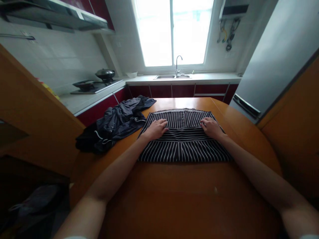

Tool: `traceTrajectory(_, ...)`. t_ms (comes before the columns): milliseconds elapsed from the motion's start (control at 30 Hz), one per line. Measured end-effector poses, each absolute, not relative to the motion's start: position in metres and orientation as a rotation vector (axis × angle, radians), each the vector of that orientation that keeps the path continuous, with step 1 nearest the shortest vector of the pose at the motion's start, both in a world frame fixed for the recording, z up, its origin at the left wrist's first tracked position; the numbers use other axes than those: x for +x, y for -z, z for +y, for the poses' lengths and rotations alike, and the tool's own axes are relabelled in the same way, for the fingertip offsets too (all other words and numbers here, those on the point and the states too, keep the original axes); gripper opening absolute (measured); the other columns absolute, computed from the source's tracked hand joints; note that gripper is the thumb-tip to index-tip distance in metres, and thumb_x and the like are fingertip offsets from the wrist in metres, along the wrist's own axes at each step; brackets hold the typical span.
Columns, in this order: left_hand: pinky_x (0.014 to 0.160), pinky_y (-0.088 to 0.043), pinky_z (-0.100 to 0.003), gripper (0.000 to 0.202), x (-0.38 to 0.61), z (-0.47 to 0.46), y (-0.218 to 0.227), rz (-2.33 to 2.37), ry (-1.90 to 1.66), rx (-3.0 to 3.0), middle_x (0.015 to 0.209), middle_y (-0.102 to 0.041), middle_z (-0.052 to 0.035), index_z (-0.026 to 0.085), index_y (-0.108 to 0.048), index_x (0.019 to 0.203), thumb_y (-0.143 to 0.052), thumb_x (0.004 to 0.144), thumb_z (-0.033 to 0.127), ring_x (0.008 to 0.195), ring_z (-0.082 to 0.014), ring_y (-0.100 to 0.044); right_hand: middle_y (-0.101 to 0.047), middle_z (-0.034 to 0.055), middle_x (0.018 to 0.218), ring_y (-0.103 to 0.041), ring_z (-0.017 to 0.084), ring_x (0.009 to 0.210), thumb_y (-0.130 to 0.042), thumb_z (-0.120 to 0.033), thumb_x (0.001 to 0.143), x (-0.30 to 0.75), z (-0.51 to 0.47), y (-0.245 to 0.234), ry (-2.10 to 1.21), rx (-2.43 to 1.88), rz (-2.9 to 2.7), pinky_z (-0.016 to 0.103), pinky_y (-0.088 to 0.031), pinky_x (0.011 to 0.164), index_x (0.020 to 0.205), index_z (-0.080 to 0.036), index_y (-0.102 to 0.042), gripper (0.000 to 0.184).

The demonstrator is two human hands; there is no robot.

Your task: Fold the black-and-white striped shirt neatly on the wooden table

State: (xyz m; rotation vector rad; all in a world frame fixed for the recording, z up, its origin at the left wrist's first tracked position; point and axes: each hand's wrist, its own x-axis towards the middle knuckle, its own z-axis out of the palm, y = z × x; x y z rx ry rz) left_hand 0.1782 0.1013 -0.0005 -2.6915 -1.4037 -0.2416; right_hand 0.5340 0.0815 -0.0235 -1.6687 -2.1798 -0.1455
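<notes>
A black garment with white stripes (183,151) lies spread out on the wooden table (189,196), with a horizontal band across its middle and a row of small buttons above it. My left hand (157,128) rests on its left part, the fingers stretched out over the cloth just above the band. On the right part lies my right hand (210,127), palm down, its fingers apart and slightly bent. Both hands touch the fabric at about the same height. The cloth looks mostly flat, with a straight near edge.
Dark crumpled clothing (117,121) with white drawstrings is heaped along the table's left edge. Beyond the table stand a counter with a sink (171,76), and a stove with a lidded pan (105,73). A tall refrigerator (271,59) is at the right.
</notes>
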Motion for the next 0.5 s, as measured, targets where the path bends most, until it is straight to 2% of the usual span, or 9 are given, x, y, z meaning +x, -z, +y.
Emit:
traceTrajectory(100, 0.123, -0.014, -0.054, 0.063, 0.209, 0.075, 0.016, -1.289, 0.150, -2.880, 0.166, -0.024, -0.0086, 0.022, -0.033, 0.157, -0.026, 0.104, 0.055, 0.154, -0.0289, -0.017, -0.047, 0.0151, 0.153, -0.038, 0.029, 0.144, -0.034, -0.041, 0.102, 0.501, 0.060, 0.034, 0.076, -1.450, -2.359, 0.046, -0.030, 0.118, 0.144, -0.014, -0.053, 0.053)
traceTrajectory(200, 0.122, -0.008, -0.061, 0.069, 0.221, 0.061, 0.031, -1.412, 0.052, -2.931, 0.168, -0.013, -0.0066, 0.024, -0.021, 0.161, -0.021, 0.103, 0.061, 0.156, -0.0298, -0.007, -0.031, 0.0119, 0.164, -0.023, 0.028, 0.152, -0.028, -0.049, 0.103, 0.473, 0.040, 0.053, -0.074, -1.435, -2.476, 0.054, -0.023, 0.121, 0.156, -0.018, -0.037, 0.063)
traceTrajectory(333, 0.122, -0.008, -0.060, 0.072, 0.190, 0.060, 0.037, -1.695, 0.059, -2.828, 0.169, -0.011, -0.0054, 0.026, -0.017, 0.162, -0.022, 0.101, 0.064, 0.156, -0.0293, -0.006, -0.022, 0.0086, 0.166, -0.018, 0.028, 0.154, -0.024, -0.058, 0.101, 0.475, 0.033, 0.067, -0.145, -1.602, -2.471, 0.057, -0.017, 0.121, 0.158, -0.022, -0.031, 0.068)
traceTrajectory(500, 0.123, -0.009, -0.056, 0.067, 0.117, 0.059, 0.039, -1.924, 0.138, -2.641, 0.168, -0.016, -0.0081, 0.021, -0.026, 0.160, -0.026, 0.103, 0.055, 0.155, -0.0287, -0.013, -0.027, 0.0121, 0.165, -0.020, 0.029, 0.153, -0.024, -0.059, 0.100, 0.536, 0.042, 0.069, -0.092, -1.909, -2.280, 0.055, -0.017, 0.123, 0.157, -0.016, -0.034, 0.072)
